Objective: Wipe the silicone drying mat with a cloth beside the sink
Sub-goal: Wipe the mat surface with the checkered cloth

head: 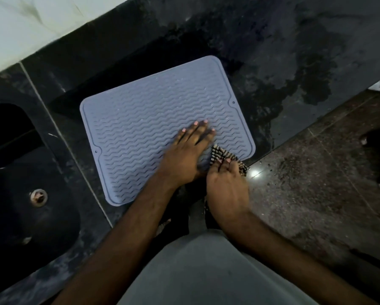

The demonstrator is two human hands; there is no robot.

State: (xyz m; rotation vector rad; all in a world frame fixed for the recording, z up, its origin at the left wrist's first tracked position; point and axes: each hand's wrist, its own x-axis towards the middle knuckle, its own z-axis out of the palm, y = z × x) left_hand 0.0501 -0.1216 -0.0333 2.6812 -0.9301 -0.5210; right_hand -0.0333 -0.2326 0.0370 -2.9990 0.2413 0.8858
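Observation:
A pale blue-grey silicone drying mat [145, 124] with wavy ridges lies on the dark stone counter [272, 62], just right of the sink. My left hand [189, 148] presses flat on the mat's near right part, fingers straight. My right hand [226, 186] holds a black-and-white striped cloth [223, 154] at the mat's near right corner, by the counter's front edge. The fingers curl over the cloth and cover much of it.
A black sink [19, 172] with a metal drain [38, 197] lies at the left. The counter right of the mat looks wet in patches. A pale wall [30, 25] runs behind. Speckled floor [316, 183] lies at the right, below the counter edge.

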